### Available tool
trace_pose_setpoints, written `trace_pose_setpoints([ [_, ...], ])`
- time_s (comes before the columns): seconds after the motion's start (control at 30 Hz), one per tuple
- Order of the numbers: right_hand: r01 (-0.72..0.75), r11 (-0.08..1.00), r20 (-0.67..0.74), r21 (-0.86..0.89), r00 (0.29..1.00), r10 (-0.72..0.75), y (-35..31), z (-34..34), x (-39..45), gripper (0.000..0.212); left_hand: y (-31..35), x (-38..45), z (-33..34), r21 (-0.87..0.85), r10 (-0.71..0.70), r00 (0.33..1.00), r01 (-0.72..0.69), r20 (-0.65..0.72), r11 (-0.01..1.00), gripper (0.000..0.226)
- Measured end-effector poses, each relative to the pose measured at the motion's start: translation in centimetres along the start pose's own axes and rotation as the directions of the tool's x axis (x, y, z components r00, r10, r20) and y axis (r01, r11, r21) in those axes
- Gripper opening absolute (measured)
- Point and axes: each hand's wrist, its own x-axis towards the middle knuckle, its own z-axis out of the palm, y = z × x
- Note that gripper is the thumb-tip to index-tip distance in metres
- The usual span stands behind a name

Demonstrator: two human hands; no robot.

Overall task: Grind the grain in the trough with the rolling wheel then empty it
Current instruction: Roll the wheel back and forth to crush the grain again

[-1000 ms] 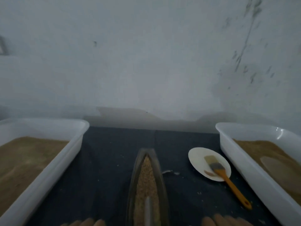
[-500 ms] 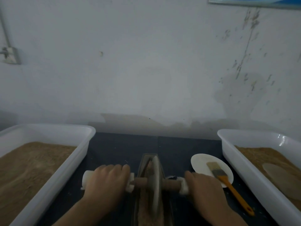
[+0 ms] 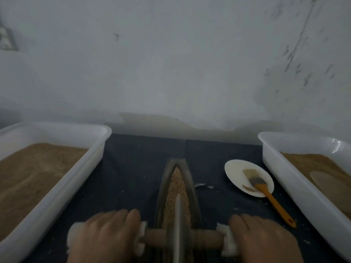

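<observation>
- Head camera, looking forward and down at a dark table (image 3: 136,168) set against a pale wall.
- A long, narrow trough (image 3: 191,186) lies in the middle of the table, pointing away from the person. Coarse tan grain (image 3: 177,184) fills its channel up to the far tip.
- A thin wheel (image 3: 178,224) stands upright in the near part of the trough, sitting in the grain, on a wooden axle that crosses the trough.
- The left hand (image 3: 106,236) is curled over the padded left end of the axle, gripping it. The right hand (image 3: 260,238) is curled over the padded right end in the same way.
- Progress, as a judgement: grinding is under way. The grain ahead of the wheel looks whole and granular, so more rolling seems needed. Emptying is not yet done, since the trough is full.
- Room lengthwise: the far stretch of the trough ahead of the wheel is open. Its tip stops short of the wall, with bare table between.
- Room sideways: a white tub (image 3: 62,188) of brown meal stands to the left and another white tub (image 3: 296,188) to the right, each apart from the hands.
- Closer on the right, a small plate (image 3: 235,169) holds a brush (image 3: 266,192) with an orange handle that overhangs the plate's rim near the right tub. Both lie between the trough and that tub, near the right hand's forward path.
- The near end of the trough is cut off by the frame's lower edge.
</observation>
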Motion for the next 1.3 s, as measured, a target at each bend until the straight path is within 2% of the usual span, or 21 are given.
trace_pose_setpoints([
  [0.07, 0.031, 0.999, 0.012, -0.033, 0.999, -0.03, 0.3, 0.8, 1.4, 0.042, -0.7, 1.4, 1.1, -0.011, 0.031, 0.995, -0.03, 0.098, 0.999, 0.039],
  [0.13, 0.016, 0.998, -0.041, -0.059, 0.999, -0.019, 0.8, 1.7, 3.7, 0.048, -1.2, 3.3, 2.4, 0.046, 0.032, 0.999, -0.031, -0.021, 0.998, 0.037],
  [0.23, 0.004, 0.992, -0.12, -0.125, 0.993, -0.02, 1.3, 2.8, 7.1, 0.041, -1.7, 6.4, 3.7, 0.122, -0.041, 0.995, 0.051, -0.088, 0.991, 0.033],
  [0.37, 0.012, 0.99, -0.152, -0.141, 0.988, -0.033, 1.6, 3.1, 7.7, 0.033, -1.6, 7.6, 2.9, 0.152, -0.03, 0.999, 0.034, -0.032, 0.988, 0.032],
  [0.5, 0.054, 0.997, -0.136, -0.057, 0.989, -0.061, 1.0, 1.9, 3.1, 0.044, -0.5, 3.5, 1.6, 0.103, -0.025, 0.999, 0.022, 0.036, 0.994, 0.034],
  [0.6, 0.15, 0.988, -0.183, -0.029, 0.971, -0.152, 0.3, 0.3, -1.1, 0.051, 0.2, -0.9, 0.1, 0.04, 0.004, 0.994, -0.008, 0.11, 0.999, 0.041],
  [0.67, 0.184, 0.981, -0.215, -0.061, 0.957, -0.193, 0.2, -0.6, -2.9, 0.047, 0.6, -3.3, -0.7, -0.026, 0.097, 0.993, -0.095, 0.066, 0.995, 0.049],
  [0.73, 0.194, 0.98, -0.233, -0.052, 0.952, -0.2, 0.4, -0.6, -3.5, 0.044, 0.6, -4.1, -1.2, -0.06, 0.131, 0.991, -0.131, -0.003, 0.99, 0.055],
  [0.83, 0.16, 0.987, -0.187, -0.008, 0.969, -0.159, 0.8, 1.1, -2.1, 0.053, 0.5, -2.8, -0.7, 0.0, 0.127, 0.992, -0.127, 0.015, 0.992, 0.057],
  [0.9, 0.11, 0.994, -0.158, 0.025, 0.982, -0.105, 1.1, 2.4, -0.1, 0.054, 0.4, -0.4, 0.1, 0.079, 0.118, 0.992, -0.121, 0.033, 0.99, 0.048],
  [0.97, 0.061, 0.998, -0.146, -0.024, 0.987, -0.064, 1.4, 3.7, 2.3, 0.047, -0.1, 2.4, 1.3, 0.155, 0.073, 0.997, -0.072, -0.001, 0.985, 0.034],
  [1.07, 0.017, 0.996, -0.181, -0.087, 0.983, -0.033, 1.9, 4.7, 5.7, 0.035, -1.3, 6.3, 2.8, 0.149, 0.014, 0.999, -0.007, -0.043, 0.989, 0.03],
  [1.2, 0.04, 0.993, -0.226, -0.107, 0.972, -0.064, 1.9, 4.4, 8.1, 0.041, -2.0, 8.0, 4.0, 0.161, 0.012, 0.997, 0.001, -0.076, 0.987, 0.032],
  [1.3, 0.029, 0.992, -0.19, -0.125, 0.98, -0.053, 1.6, 3.9, 6.6, 0.039, -1.5, 6.7, 3.7, 0.169, 0.011, 0.996, 0.003, -0.084, 0.986, 0.035],
])
